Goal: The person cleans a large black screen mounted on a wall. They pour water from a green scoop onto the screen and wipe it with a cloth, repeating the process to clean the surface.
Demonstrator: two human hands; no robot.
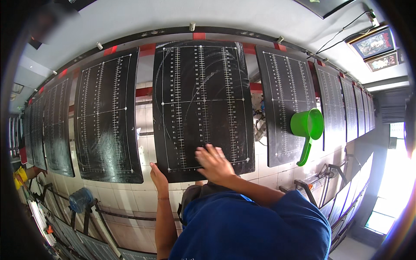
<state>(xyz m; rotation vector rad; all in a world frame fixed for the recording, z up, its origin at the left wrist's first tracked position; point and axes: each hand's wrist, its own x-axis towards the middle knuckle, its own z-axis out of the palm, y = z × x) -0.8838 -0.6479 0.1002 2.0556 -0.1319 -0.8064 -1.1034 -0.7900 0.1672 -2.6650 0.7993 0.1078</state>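
In front of me lies a black board [190, 125] with white ruled lines, tick scales and dots, its surface streaked with pale curved smears. My right hand [214, 165] rests on its near part, fingers stretched out over the surface. A small pale patch shows beside those fingers, too unclear to name. At the board's near left corner is my left hand [159, 178], a digit stretched upward beside the edge; its other fingers are hard to separate. A green plastic dipper [302, 125] with a long handle sits on the neighbouring board [279, 78] to the right.
Similar boards [108, 143] stand in a row to both sides, with gaps between them. Dark metal frames [130, 215] and a blue water jug [81, 200] are behind at the left. A person's yellow sleeve [21, 177] shows far left. Framed pictures [372, 43] hang at right.
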